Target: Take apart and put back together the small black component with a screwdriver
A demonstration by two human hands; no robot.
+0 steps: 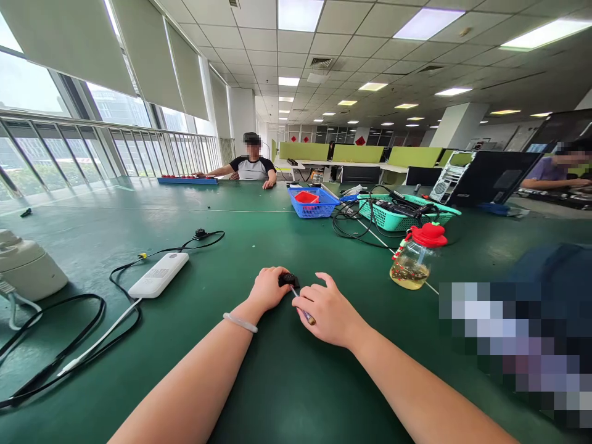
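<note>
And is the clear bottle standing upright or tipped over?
Upright: the clear bottle stands on its base, red lid uppermost, yellowish liquid settled below.

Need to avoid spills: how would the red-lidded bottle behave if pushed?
The bottle probably feels bottom-heavy, since liquid sits in its lower part. Its clear, smooth-looking wall may be slippery. Pushed at the red lid, above the liquid, it could tip.

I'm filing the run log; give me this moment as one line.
left hand: holds small black part | right hand: holds slim tool, pointed at part | further right: red-lidded bottle
</note>
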